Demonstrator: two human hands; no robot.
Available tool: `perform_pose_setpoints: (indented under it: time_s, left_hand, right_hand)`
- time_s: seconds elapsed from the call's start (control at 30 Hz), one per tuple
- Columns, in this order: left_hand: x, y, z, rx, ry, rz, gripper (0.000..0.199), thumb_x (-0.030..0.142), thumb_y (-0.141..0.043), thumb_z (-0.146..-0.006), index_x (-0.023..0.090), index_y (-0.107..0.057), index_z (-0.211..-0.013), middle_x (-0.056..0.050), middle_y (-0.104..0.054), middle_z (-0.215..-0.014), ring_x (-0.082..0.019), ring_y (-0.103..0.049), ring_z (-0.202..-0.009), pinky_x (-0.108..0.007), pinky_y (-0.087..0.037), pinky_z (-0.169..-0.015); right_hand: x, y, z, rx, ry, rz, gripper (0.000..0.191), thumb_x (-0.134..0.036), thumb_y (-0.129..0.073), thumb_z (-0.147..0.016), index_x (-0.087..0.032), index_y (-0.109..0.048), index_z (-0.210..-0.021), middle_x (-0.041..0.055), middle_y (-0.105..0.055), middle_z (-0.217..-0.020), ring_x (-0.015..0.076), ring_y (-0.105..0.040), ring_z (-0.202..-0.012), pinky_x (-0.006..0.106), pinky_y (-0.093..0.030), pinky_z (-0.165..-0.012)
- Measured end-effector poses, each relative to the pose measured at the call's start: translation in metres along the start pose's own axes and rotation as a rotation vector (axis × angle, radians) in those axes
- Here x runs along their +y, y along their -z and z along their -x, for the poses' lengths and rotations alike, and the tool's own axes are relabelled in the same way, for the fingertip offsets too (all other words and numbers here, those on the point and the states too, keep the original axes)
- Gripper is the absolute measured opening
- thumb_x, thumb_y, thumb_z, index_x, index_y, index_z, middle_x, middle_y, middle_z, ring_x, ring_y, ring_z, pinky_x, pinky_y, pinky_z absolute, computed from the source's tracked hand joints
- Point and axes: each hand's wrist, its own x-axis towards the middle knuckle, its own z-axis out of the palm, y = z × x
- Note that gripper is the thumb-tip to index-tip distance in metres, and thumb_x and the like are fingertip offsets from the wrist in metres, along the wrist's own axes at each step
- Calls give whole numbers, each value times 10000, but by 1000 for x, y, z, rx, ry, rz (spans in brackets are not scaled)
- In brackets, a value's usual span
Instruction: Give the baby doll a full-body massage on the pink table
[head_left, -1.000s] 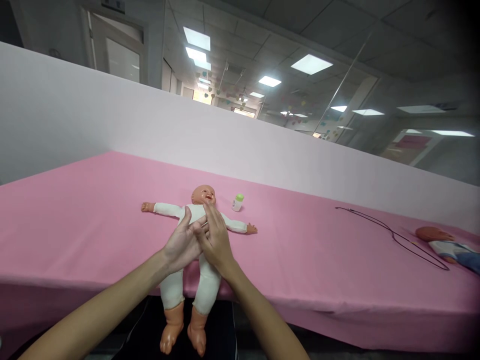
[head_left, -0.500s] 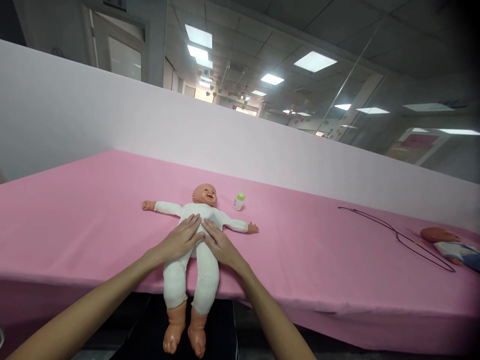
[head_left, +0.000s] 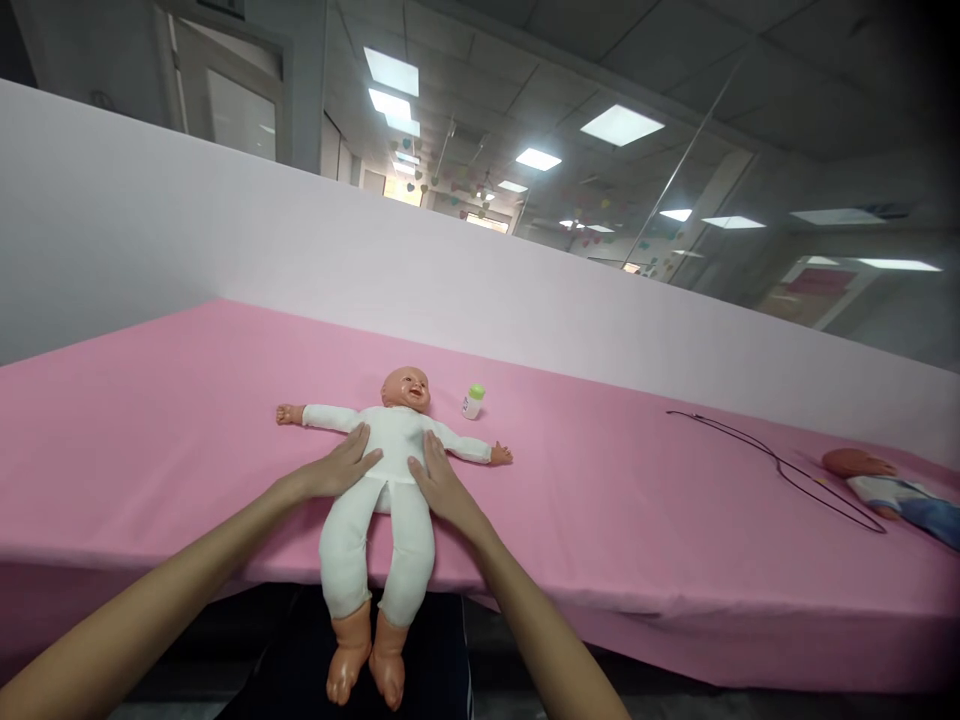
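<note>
A baby doll (head_left: 390,445) in a white cloth body lies on its back on the pink-covered table (head_left: 600,500), arms spread and feet hanging over the front edge. My left hand (head_left: 341,465) rests on the left side of its torso, fingers stretched out. On the other side of the torso lies my right hand (head_left: 442,485), its fingers extended and the thumb apart. Both palms touch the doll's sides without gripping it. Close to the doll's head stands a small bottle (head_left: 473,403) with a green cap.
A thin black cord (head_left: 772,455) lies looped on the right of the table. Beyond it, at the right edge, is a second doll (head_left: 892,490) in white and blue clothes. A low white partition (head_left: 450,275) runs behind the table, with glass above it.
My hands have moved apart, from close together on the middle of the doll's belly out to its two sides. The view has shifted slightly.
</note>
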Motion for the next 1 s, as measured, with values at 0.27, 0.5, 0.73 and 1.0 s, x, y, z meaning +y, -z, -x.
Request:
perform_pose_setpoints:
  time_s: [0.27,0.5,0.73,1.0]
  left_hand:
    - [41,-33,12,-45,-321,71,678,501,-639,-948,180,-520,-1533,-92,-282,-1697,-276,-142,-1603,-377,-13,-1293]
    - [21,-20,-48,50,-82,-290,905,646,-389,-1007,15,-234,-1636,-225,-77,-1717,-340,-4,-1603,-493,-13,-1289]
    - [0,3,9,25,-75,48,851,567,-665,-931,141,-365,-1605,-129,-118,-1733,-336,-44,-1600,-452,-6,-1292]
    - [28,-25,-32,-36,-225,-174,782,639,-435,-1004,177,-346,-1629,-109,-164,-1726,-279,-56,-1612,-447,-4,-1295]
  right_hand:
    - [-28,-10,-5,-80,223,114,685,-379,-409,-1039,-132,-247,-1657,116,-205,-1722,251,-159,-1608,498,-150,-1321]
    - [-2,4,-56,119,-20,91,741,-561,-335,-1058,-57,-356,-1600,207,-311,-1679,305,-249,-1585,522,-172,-1301]
    - [23,-9,-10,168,57,10,805,-671,-438,-1012,-130,-392,-1606,174,-349,-1669,315,-285,-1571,466,-291,-1269]
    - [-16,-15,-52,-4,154,113,677,-437,-331,-1050,-114,-285,-1644,128,-230,-1721,251,-159,-1610,494,-110,-1317]
